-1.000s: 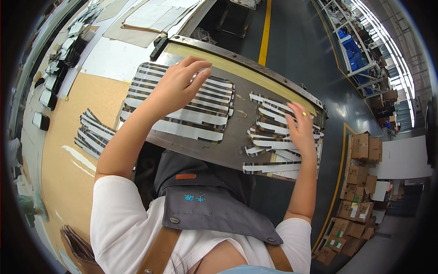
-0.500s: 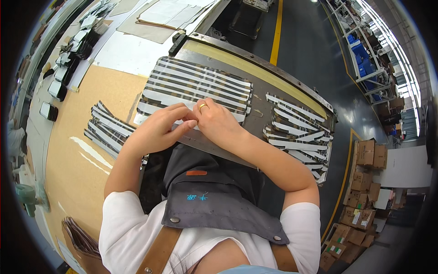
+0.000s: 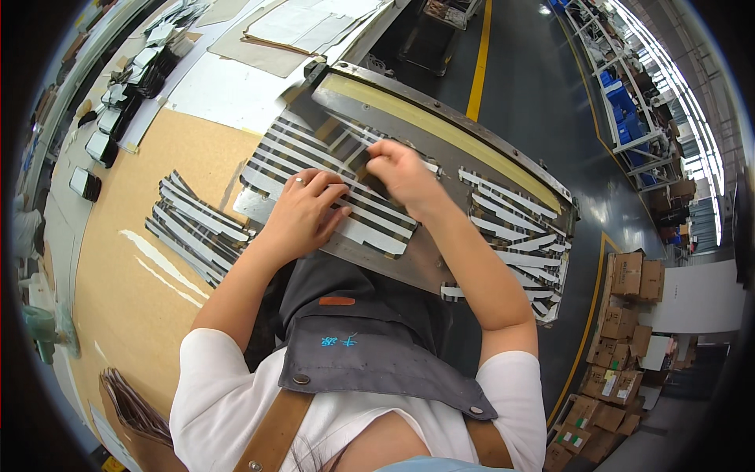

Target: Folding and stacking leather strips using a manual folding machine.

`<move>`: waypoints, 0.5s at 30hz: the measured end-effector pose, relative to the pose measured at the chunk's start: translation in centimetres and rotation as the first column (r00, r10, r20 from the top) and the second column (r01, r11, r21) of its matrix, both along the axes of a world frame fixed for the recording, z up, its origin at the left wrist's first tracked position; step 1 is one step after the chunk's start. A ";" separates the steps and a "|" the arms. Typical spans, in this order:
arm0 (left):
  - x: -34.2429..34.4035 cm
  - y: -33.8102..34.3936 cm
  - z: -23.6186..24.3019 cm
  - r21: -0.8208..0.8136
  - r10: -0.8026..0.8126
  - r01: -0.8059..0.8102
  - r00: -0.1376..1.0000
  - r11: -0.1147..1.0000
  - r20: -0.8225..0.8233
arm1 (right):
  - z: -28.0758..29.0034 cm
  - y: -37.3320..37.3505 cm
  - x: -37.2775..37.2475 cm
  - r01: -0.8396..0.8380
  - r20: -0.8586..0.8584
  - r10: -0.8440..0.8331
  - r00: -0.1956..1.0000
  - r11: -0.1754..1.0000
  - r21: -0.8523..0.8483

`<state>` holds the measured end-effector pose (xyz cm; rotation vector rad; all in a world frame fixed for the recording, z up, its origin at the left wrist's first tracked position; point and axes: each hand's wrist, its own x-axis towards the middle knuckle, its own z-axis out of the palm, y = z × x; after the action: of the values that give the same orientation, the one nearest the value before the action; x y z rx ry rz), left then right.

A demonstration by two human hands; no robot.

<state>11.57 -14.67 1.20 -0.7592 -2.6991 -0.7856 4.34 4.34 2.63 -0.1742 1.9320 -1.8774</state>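
In front of me a sheet of plaid material banded with white strips [image 3: 279, 153] lies on a metal plate [image 3: 409, 267]. My left hand [image 3: 299, 212] rests on the near part of the sheet, fingers apart and slightly bent. My right hand [image 3: 409, 179] is closed on the edge of a dark plaid piece [image 3: 334, 135], raised over the sheet and smeared by motion. How far that piece is still joined to the sheet cannot be seen. Loose plaid-and-white strips lie in one bunch [image 3: 197, 224] to the left and another pile [image 3: 519, 236] to the right.
A metal bar with a yellowish strip [image 3: 448, 126] runs along the plate's far side. The tan board [image 3: 126, 283] spreads leftward, with stacks of dark-edged pieces [image 3: 114, 122] beyond. Papers [image 3: 307, 27] lie at the back. Cardboard boxes [image 3: 617, 322] stand on the right-hand floor.
My right hand has moved away from the left, up and to the right, lifting the dark plaid piece. My left hand has shifted slightly right onto the strips. The sheet's near edge has moved toward me.
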 end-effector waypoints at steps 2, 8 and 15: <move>0.1 0.0 0.1 -0.006 0.006 -0.006 1.000 1.000 0.004 | 2.2 2.5 -0.7 0.118 -0.011 -0.122 0.992 0.976 -0.184; -0.5 0.0 1.3 -0.080 0.015 -0.006 0.994 0.997 0.105 | 5.7 12.9 -2.9 0.534 -0.807 -0.293 0.512 0.845 0.032; -5.7 7.7 2.5 -0.056 -0.271 0.266 0.958 0.962 -0.093 | -2.0 16.2 -1.7 0.594 -0.720 0.422 0.551 0.409 0.693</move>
<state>5.83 -6.99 3.70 -1.1622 -2.5629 -0.7251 2.62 20.52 0.62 -0.7179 3.4254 -0.2804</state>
